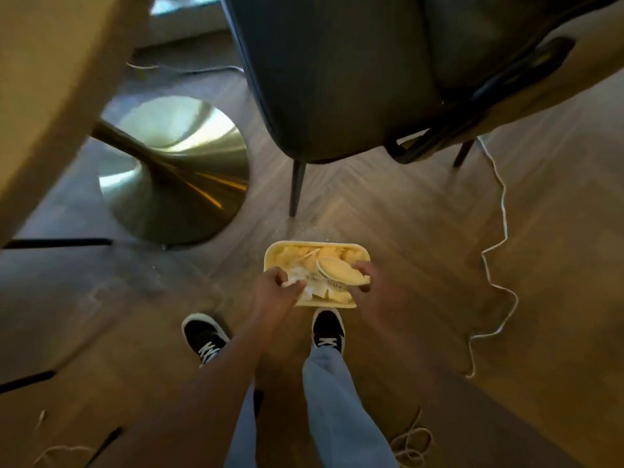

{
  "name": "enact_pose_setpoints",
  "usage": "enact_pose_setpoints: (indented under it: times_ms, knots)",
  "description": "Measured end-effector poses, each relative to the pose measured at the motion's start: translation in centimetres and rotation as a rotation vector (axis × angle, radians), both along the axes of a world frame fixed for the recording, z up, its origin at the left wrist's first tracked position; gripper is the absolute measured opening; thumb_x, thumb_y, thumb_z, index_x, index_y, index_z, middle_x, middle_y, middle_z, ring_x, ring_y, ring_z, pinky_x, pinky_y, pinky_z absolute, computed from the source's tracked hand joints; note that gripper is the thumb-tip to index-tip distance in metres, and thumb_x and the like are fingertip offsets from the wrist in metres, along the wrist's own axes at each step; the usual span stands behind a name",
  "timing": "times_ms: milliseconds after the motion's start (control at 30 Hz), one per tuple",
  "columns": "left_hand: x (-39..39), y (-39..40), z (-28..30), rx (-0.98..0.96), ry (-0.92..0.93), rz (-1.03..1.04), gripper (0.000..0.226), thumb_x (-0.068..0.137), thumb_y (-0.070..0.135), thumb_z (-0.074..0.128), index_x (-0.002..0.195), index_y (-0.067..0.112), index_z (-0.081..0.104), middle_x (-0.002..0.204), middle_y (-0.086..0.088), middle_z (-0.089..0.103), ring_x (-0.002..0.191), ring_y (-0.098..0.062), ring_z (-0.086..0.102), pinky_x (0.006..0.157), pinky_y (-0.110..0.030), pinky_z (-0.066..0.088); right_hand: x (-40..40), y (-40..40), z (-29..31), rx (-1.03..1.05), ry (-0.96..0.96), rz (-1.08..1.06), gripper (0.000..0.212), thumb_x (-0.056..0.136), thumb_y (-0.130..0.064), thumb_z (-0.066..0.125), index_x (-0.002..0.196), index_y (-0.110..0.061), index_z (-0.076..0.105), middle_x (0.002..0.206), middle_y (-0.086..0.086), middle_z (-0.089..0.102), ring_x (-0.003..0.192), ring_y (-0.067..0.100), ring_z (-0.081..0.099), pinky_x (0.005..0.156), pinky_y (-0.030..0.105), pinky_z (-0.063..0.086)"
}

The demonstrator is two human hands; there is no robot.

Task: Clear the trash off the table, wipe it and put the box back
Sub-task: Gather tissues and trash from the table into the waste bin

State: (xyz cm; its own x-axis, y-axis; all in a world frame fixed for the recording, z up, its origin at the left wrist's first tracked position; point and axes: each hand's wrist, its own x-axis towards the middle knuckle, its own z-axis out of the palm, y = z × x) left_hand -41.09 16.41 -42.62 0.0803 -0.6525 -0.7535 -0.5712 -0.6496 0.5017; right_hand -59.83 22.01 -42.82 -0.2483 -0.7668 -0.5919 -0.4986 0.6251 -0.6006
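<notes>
Cup (339,276) print blurred, unreadable; right hand (373,285) grips it over bin (270,256).

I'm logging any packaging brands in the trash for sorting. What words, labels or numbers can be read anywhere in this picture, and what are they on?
No text can be read with certainty.
Dark print, too blurred to read: on a white scrap in the yellow bin, below the round lid held by the right hand.
Nothing legible on the crumpled white paper in the left hand, on the shoes, or on the chair.
</notes>
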Motion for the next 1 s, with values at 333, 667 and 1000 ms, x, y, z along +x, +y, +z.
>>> enact_pose_setpoints:
  times_ms: [333, 667, 1000]
  knots:
    - [-0.1, 0.2, -8.8, -0.218, -0.177, -0.236, 0.017, 0.081, 0.004, 0.061, 0.067, 0.014, 0.060, 0.068, -0.004, 0.059, 0.063, -0.020, 0.056, 0.054, -0.037, 0.047, 0.6, 0.4, -7.3, -0.088, 0.179, 0.196, 0.036, 0.087, -0.013, 0.062, 0.121, -0.023, 0.061, 0.118, -0.005, 0.063, 0.082, 0.018, 0.064, 0.064, 0.022, 0.040]
    - [0.0, 0.8, -12.6, -0.163, -0.233, -0.797, 0.032, 0.090, 0.001, 0.047, 0.119, 0.000, 0.060, 0.128, -0.016, 0.053, 0.110, -0.033, 0.054, 0.090, -0.036, 0.042, 1.6, 0.5, -10.3, -0.095, 0.189, 0.307, 0.042, 0.089, -0.012, 0.057, 0.131, -0.016, 0.056, 0.128, -0.002, 0.058, 0.098, 0.022, 0.063, 0.075, 0.029, 0.049]
    - [0.8, 0.8, -10.1, -0.231, -0.189, -0.639, 0.031, 0.088, 0.009, 0.049, 0.115, 0.007, 0.065, 0.130, -0.005, 0.058, 0.112, -0.024, 0.058, 0.090, -0.033, 0.046, 2.4, -1.1, -8.6, 0.098, 0.009, 0.409, 0.050, 0.092, -0.016, 0.053, 0.142, -0.021, 0.044, 0.145, 0.000, 0.043, 0.128, 0.017, 0.045, 0.105, 0.030, 0.038]
